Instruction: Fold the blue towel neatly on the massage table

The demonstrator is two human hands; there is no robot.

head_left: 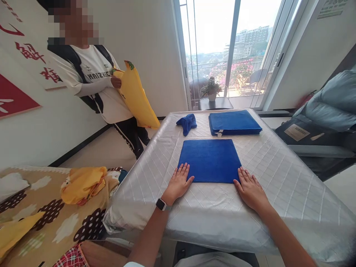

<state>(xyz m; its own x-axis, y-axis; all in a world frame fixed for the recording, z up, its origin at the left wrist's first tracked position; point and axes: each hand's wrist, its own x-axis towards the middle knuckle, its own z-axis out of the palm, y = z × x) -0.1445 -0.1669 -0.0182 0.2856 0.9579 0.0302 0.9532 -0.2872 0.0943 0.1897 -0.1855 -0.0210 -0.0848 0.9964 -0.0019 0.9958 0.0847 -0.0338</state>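
A flat blue cloth (210,161), neatly squared, lies in front of me on the silver-covered table (280,193). My left hand (180,181) rests on its near left corner, fingers stretched out and holding nothing. At the near right corner my right hand (250,187) lies flat, its fingertips at the cloth's edge. Just beyond sits a stack of folded blue cloths (235,122) with a white tag showing at its front. To the left of that stack is a crumpled blue cloth (187,123).
Left of the table, a person (91,81) stands holding a yellow cushion-like item (136,98). A bed (52,222) with yellow fabric (83,183) on it is at the lower left. A grey chair (319,137) stands right; a potted plant (212,91) is by the glass door.
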